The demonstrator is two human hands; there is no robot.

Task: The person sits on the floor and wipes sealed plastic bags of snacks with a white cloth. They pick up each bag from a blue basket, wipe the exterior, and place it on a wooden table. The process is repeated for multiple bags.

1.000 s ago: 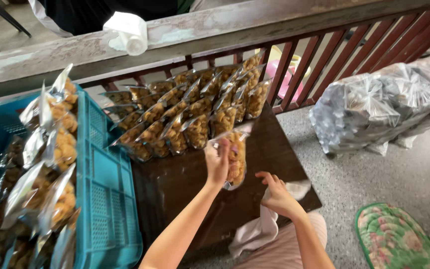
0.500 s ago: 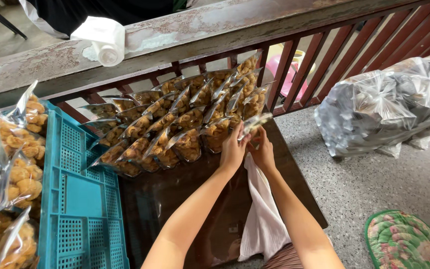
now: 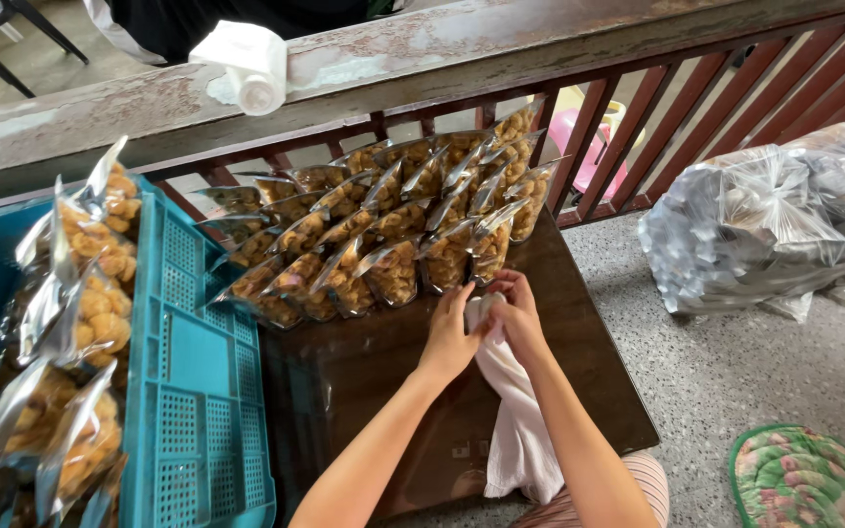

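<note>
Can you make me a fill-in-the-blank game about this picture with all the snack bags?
1. Both hands, left hand and right hand, are holding a white ____.
2. The snack bags stand in rows on a dark ____ table.
3. The plastic crate beside the table is ____ in colour.
4. A roll of white ____ sits on the railing.

Missing words: cloth; wooden; blue; tissue

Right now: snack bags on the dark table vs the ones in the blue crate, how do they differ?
The table bags lean in tidy overlapping rows against the railing; the crate bags stand loosely, pointing different ways. The table bags sit on the dark table just past both hands, the left hand and right hand, which hold a white cloth; the crate bags sit inside the blue crate, untouched. Both are clear, silver-edged pouches of golden-brown snacks.
</note>
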